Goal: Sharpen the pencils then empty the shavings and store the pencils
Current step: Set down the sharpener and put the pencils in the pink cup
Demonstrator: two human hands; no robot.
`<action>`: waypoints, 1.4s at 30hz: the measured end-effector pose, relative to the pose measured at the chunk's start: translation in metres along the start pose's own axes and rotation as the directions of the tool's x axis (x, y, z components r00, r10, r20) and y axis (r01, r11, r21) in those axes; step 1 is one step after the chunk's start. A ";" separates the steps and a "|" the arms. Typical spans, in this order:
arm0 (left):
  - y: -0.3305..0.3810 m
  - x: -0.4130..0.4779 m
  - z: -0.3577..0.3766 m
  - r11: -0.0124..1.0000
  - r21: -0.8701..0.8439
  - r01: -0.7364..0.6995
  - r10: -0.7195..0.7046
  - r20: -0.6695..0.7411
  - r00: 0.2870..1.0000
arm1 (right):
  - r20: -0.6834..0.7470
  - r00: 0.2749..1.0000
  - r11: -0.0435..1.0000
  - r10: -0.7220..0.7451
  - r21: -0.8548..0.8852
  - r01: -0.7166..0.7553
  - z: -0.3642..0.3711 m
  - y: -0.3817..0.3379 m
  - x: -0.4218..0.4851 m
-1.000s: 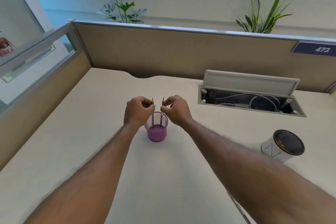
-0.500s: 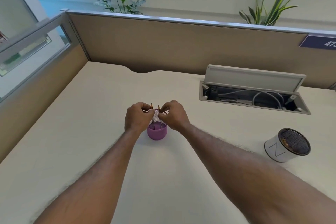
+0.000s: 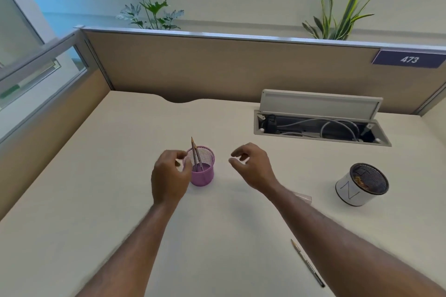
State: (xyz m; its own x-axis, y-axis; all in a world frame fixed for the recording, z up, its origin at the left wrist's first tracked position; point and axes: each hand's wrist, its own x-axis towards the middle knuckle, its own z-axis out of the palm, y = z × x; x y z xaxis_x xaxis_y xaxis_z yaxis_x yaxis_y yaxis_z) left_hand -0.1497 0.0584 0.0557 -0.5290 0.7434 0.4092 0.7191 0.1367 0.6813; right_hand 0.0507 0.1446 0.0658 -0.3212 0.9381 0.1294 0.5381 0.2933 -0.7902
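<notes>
The left hand (image 3: 170,177) is held loosely curled and empty just at 9 o'clock of the purple mesh cup (image 3: 202,168), the right hand (image 3: 253,166) spread empty at its 3 o'clock, two pencils (image 3: 196,154) leaned inside, a third pencil (image 3: 307,262) laid on the desk (image 3: 96,188) at 5 o'clock.

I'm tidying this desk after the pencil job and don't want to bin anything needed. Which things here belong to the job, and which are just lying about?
Belongs to the job:
- purple mesh cup
- two pencils standing in it
- loose pencil on the desk
- white can, apparently holding shavings

Just lying about:
- open cable tray
- plants
- sign 473
</notes>
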 end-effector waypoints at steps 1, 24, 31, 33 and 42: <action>0.002 -0.011 -0.001 0.998 -0.021 -0.058 0.058 0.018 0.998 | -0.002 1.000 1.000 0.012 0.011 -0.012 -0.009 0.005 -0.011; -0.009 -0.128 0.047 0.931 0.095 -0.354 0.253 0.532 0.808 | 0.103 0.872 0.808 0.479 -0.439 -0.392 -0.076 0.111 -0.202; -0.020 -0.105 0.034 0.986 0.107 -0.128 0.080 0.372 0.925 | 0.104 0.841 0.774 0.532 -0.462 -0.433 -0.066 0.105 -0.190; -0.026 -0.093 0.028 0.992 0.110 -0.058 0.021 0.309 0.951 | 0.114 0.837 0.775 0.535 -0.459 -0.434 -0.062 0.100 -0.181; -0.033 -0.056 0.021 0.994 -0.001 0.105 -0.104 0.149 0.983 | 0.111 0.895 0.882 0.432 0.155 -0.445 -0.031 0.051 -0.107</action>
State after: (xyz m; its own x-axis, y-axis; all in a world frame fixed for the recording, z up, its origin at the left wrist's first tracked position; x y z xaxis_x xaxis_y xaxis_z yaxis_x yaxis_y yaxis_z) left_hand -0.1343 0.0264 -0.0019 -0.5278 0.8144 0.2413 0.6589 0.2133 0.7214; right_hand 0.1371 0.0651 0.0301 -0.1414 0.9458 -0.2925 0.4971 -0.1877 -0.8471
